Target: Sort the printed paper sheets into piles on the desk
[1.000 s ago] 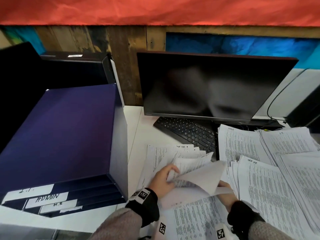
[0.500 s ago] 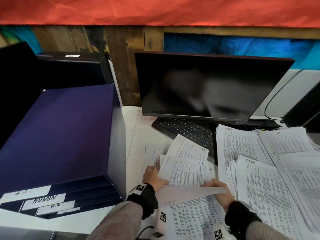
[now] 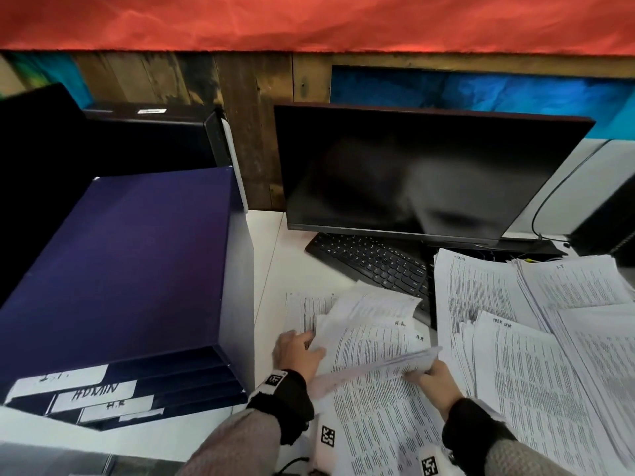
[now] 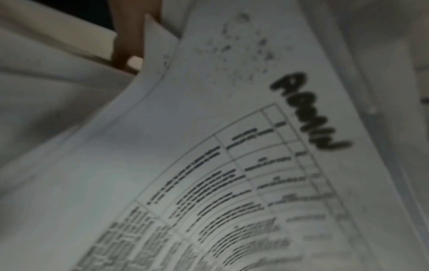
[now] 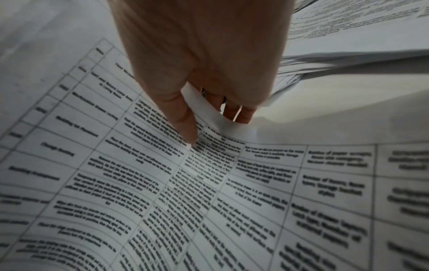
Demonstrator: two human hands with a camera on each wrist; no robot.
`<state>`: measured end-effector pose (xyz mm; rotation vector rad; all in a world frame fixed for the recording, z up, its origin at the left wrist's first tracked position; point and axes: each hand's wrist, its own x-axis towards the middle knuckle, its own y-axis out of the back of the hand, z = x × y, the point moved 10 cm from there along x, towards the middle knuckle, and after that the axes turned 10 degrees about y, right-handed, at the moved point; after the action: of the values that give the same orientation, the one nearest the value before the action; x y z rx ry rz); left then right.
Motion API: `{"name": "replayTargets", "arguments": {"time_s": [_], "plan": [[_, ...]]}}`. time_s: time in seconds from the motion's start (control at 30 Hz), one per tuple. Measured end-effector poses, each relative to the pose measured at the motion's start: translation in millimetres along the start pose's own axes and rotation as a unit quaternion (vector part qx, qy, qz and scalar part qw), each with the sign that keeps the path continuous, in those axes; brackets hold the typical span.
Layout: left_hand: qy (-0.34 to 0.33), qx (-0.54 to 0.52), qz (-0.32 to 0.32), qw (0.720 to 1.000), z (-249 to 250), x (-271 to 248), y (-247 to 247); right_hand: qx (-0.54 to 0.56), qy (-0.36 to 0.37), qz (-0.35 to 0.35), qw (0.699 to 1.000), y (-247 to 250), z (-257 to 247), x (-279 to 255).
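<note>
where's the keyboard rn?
Head view: the black keyboard lies centre frame on the white desk, tucked under the dark monitor. Its near right end is covered by paper sheets.

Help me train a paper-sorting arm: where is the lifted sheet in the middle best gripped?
Pinch the lifted sheet at its raised right edge, coming from the right, as the right hand does. That edge stands off the pile below, leaving room for fingers underneath.
</note>
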<state>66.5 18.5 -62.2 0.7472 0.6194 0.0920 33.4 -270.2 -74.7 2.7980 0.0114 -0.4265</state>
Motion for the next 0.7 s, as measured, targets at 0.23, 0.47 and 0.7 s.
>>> {"name": "replayTargets", "arguments": {"time_s": [0.23,0.47,0.7], "plan": [[0.034,-0.05,-0.006,0.998,-10.1,4.6,2.4,-0.013,-0.001,-0.006,1.0,-0.6,0.3,1.2],[-0.182,-0.03,0.032,0.982,31.2,-26.0,-1.6,-0.02,-0.01,0.001,1.0,-1.5,-5.9,0.2],[-0.215,-0.007,-0.001,0.977,38.0,-49.3,-6.0,0.034,-0.009,0.017,0.999,-0.6,-7.6,-1.9]]}}
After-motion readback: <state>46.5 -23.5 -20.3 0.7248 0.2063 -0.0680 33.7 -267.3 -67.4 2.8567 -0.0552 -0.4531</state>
